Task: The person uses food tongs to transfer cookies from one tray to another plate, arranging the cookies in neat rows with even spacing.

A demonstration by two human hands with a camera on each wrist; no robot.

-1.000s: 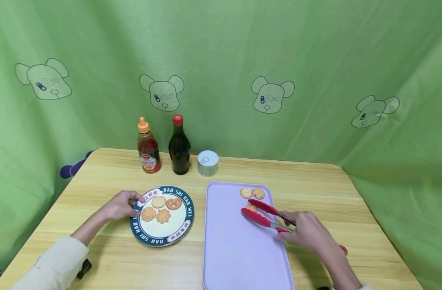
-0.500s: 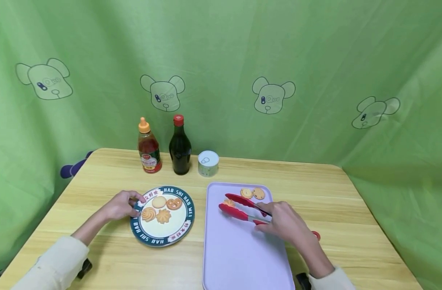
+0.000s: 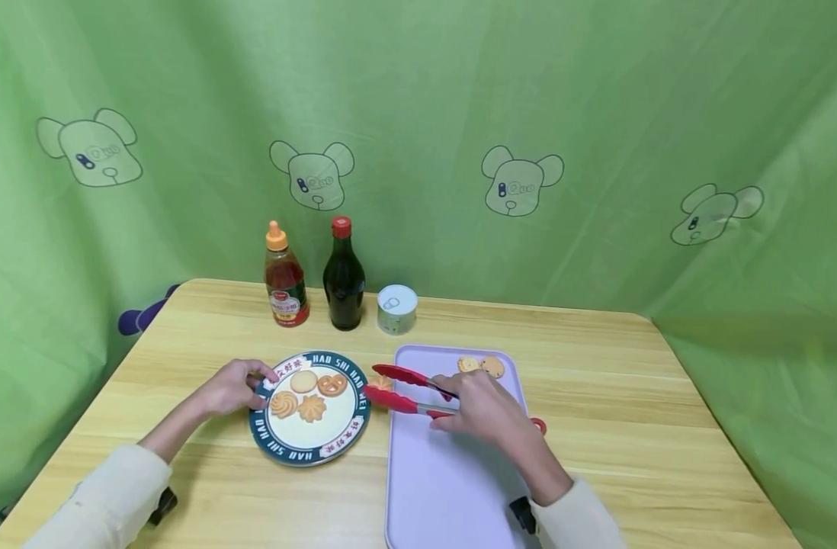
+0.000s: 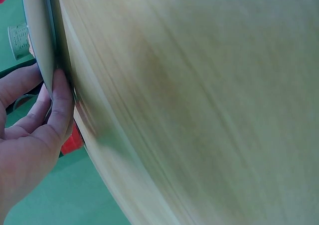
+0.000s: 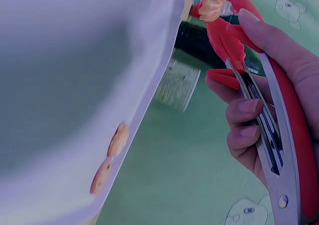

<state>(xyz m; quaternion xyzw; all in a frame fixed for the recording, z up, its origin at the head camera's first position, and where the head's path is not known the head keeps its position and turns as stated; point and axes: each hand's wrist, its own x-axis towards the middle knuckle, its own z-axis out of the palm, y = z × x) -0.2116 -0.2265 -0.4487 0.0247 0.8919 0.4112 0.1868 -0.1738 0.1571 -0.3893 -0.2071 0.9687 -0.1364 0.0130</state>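
My left hand pinches the left rim of a round plate with a dark green patterned border; the left wrist view shows thumb and fingers on either side of the edge. Several cookies lie on it, among them a pretzel-shaped cookie and a swirl cookie. My right hand grips red-tipped tongs. Between the tong tips is a ridged, flower-shaped cookie, over the gap between plate and lilac tray. Two round cookies lie at the tray's far end.
Behind the plate stand a red sauce bottle with an orange cap and a dark bottle with a red cap. A small tin can is right of them. A green curtain hangs beyond the wooden table.
My right hand has carried the tongs and the cookie leftward, from the tray's far right part to beside the plate's right rim. The left hand has kept its hold on the plate.
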